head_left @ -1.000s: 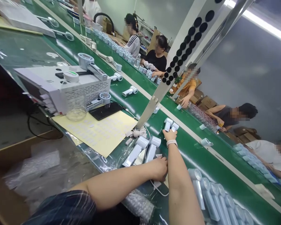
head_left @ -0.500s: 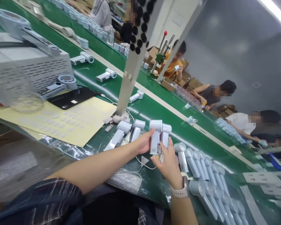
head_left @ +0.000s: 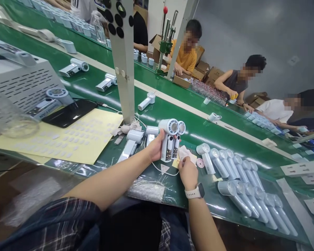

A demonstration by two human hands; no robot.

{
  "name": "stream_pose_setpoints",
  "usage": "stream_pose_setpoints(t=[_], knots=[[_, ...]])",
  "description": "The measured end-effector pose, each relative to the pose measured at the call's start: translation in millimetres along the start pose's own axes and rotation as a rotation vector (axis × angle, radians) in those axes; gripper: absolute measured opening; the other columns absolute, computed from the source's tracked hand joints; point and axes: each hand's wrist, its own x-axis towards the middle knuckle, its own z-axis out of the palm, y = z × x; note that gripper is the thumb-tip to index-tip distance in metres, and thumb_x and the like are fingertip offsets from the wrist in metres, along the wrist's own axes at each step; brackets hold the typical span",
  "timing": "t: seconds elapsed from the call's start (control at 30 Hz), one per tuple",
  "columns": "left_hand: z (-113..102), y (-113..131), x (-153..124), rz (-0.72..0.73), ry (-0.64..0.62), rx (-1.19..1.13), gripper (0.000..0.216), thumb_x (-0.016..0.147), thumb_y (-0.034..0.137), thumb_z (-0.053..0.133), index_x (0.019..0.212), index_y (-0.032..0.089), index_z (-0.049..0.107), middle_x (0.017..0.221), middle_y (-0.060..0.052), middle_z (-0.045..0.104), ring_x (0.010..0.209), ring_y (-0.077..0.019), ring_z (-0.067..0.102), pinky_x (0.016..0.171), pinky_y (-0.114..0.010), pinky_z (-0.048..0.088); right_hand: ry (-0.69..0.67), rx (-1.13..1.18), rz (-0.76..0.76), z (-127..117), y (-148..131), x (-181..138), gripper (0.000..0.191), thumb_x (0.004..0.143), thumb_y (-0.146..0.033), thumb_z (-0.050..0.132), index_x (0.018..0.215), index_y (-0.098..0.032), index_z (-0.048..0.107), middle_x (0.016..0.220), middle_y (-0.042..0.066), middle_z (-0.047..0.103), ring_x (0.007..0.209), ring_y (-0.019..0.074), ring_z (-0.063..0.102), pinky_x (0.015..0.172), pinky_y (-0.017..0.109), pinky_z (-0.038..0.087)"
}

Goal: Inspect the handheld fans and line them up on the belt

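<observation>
My left hand is closed around two light-blue handheld fans side by side. The nearer fan and the one beside it are upright, and their opened handles show the electronics inside. Lower right of them, my right hand has its fingers drawn together at a small pile of whitish paper; what they pinch, if anything, is too small to make out. Left of my left hand, another fan leans on the bench, with a further fan partly hidden behind my hand.
Two rows of fans lie on the right of the green bench. On the left are a yellow sticker sheet, a black tray and a vented white machine. A pale post rises ahead; several co-workers sit across the conveyor.
The fans in my left hand have turned, so their round grilles and open handles now face me. My right hand has let go of them and moved down to the paper.
</observation>
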Motion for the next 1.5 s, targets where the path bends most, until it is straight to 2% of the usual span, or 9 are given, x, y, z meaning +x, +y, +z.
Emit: stream_pose_setpoints(t=[0.13,0.2,0.3,0.47,0.73,1.03,1.1,1.2,1.5], knots=[[10,10,-4,0.024,0.021,-0.021,0.072,0.056,0.081,0.076,0.086,0.016,0.070,0.093,-0.013,0.076,0.104,-0.0369,0.070,0.084,-0.045,0.060,-0.055,0.068,-0.062,-9,-8,-9,0.004,0.090,-0.019,0.054,0.086,-0.022,0.054,0.074,0.005,0.068,0.074,0.0233,0.069,0.070,0.032,0.046],[15,13,-7,0.058,0.014,-0.025,0.073,0.053,0.081,0.077,0.084,0.016,0.069,0.094,-0.013,0.076,0.105,-0.0368,0.070,0.084,-0.045,0.060,-0.139,0.252,-0.112,-13,-12,-17,0.006,0.094,-0.027,0.051,0.092,-0.022,0.053,0.080,0.003,0.070,0.072,0.0198,0.069,0.070,0.031,0.050],[21,14,-9,0.112,0.018,-0.021,0.072,0.050,0.082,0.078,0.079,0.017,0.066,0.095,-0.012,0.075,0.106,-0.0359,0.070,0.085,-0.044,0.060,-0.354,0.605,-0.166,-12,-19,-29,0.016,0.093,-0.036,0.055,0.100,-0.022,0.056,0.071,-0.001,0.067,0.059,0.0163,0.065,0.063,0.029,0.051],[29,14,-10,0.239,0.059,0.002,0.070,0.049,0.082,0.078,0.066,0.016,0.059,0.096,-0.012,0.074,0.107,-0.0338,0.070,0.085,-0.040,0.060,-0.517,0.775,-0.218,-4,-35,-36,0.024,0.092,-0.043,0.059,0.087,-0.020,0.064,0.052,-0.006,0.053,0.048,0.0119,0.052,0.054,0.025,0.043],[29,20,-12,0.298,0.074,0.008,0.074,0.049,0.087,0.072,0.062,0.016,0.060,0.101,-0.013,0.074,0.109,-0.0344,0.070,0.086,-0.040,0.060,-0.452,1.075,-0.212,9,-51,-42,0.041,0.091,-0.063,0.059,0.084,-0.023,0.053,0.050,-0.011,0.042,0.042,0.0087,0.044,0.046,0.022,0.036],[29,8,-15,0.343,0.114,0.025,0.073,0.047,0.085,0.075,0.071,0.018,0.063,0.105,-0.011,0.075,0.113,-0.0357,0.067,0.095,-0.044,0.055,-0.354,1.029,-0.122,16,-60,-57,0.046,0.094,-0.067,0.050,0.081,-0.023,0.049,0.047,-0.013,0.036,0.036,0.0070,0.031,0.039,0.021,0.027],[28,7,-14,0.323,0.111,0.030,0.073,0.048,0.086,0.074,0.068,0.017,0.061,0.104,-0.012,0.075,0.111,-0.0352,0.068,0.094,-0.044,0.055,-0.363,1.020,-0.130,14,-58,-54,0.045,0.095,-0.065,0.049,0.081,-0.023,0.051,0.048,-0.011,0.040,0.039,0.0087,0.038,0.043,0.022,0.034],[28,7,-14,0.282,0.111,0.029,0.073,0.049,0.088,0.071,0.064,0.017,0.059,0.097,-0.011,0.076,0.107,-0.0341,0.070,0.089,-0.043,0.057,-0.330,0.907,-0.240,10,-55,-49,0.040,0.098,-0.056,0.051,0.080,-0.021,0.057,0.064,-0.002,0.058,0.061,0.0141,0.057,0.064,0.028,0.047],[34,13,-15,0.219,0.170,-0.130,0.073,0.054,0.088,0.068,0.062,0.017,0.055,0.091,-0.010,0.075,0.097,-0.0321,0.073,0.075,-0.040,0.062,-0.124,0.780,-0.464,14,-54,-52,0.031,0.099,-0.043,0.050,0.076,-0.022,0.056,0.091,0.006,0.066,0.087,0.0211,0.060,0.081,0.034,0.046]])
